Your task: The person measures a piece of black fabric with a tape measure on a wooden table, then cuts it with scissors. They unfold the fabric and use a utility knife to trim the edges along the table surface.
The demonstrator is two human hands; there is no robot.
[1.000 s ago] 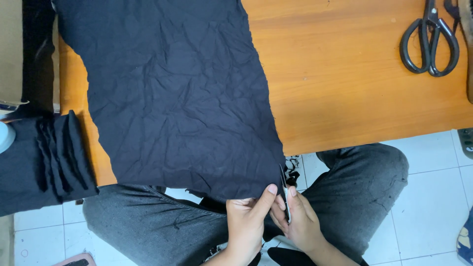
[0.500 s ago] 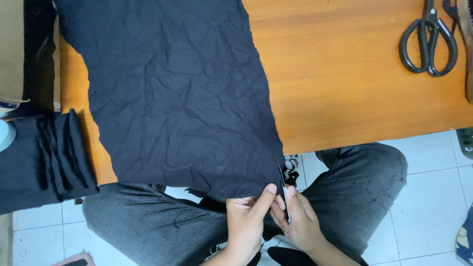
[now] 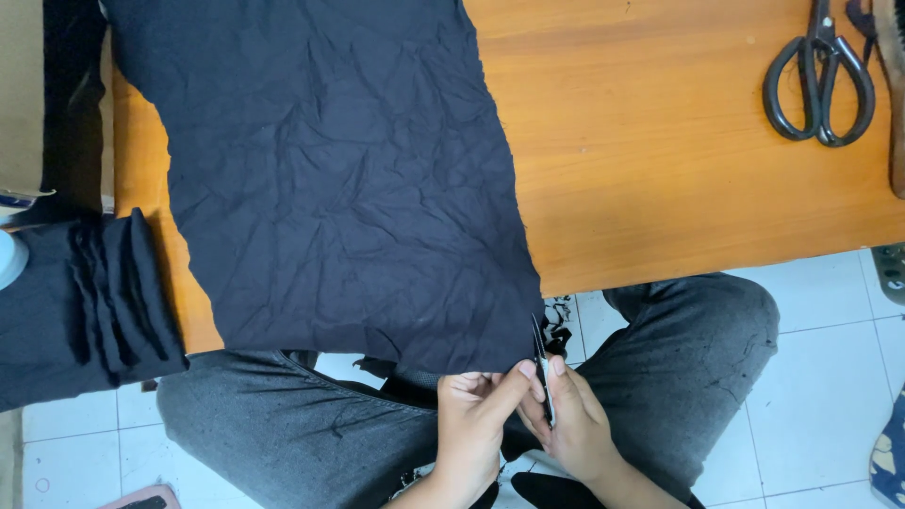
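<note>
Cloth: a wrinkled dark cloth (image 3: 330,179) covers the left half of the wooden table (image 3: 679,160); its lower right corner hangs over the table's near edge, at bottom centre of the frame.
Left hand: the left hand (image 3: 476,419) pinches that hanging corner, thumb and fingers closed on the cloth's edge.
Right hand: the right hand (image 3: 570,424) is closed around a small snipper (image 3: 542,372), its thin blades pointing up along the cloth's right edge.
Change: next to none since a second ago; both hands hold the same spot at the corner and the cloth lies as it did, so the trimming is still at this corner.
Scissors: large black scissors (image 3: 818,80) lie untouched at upper right.
Stack: folded dark pieces (image 3: 85,302) sit at the left edge.
Below: grey-trousered legs (image 3: 698,349) over white floor tiles.
</note>
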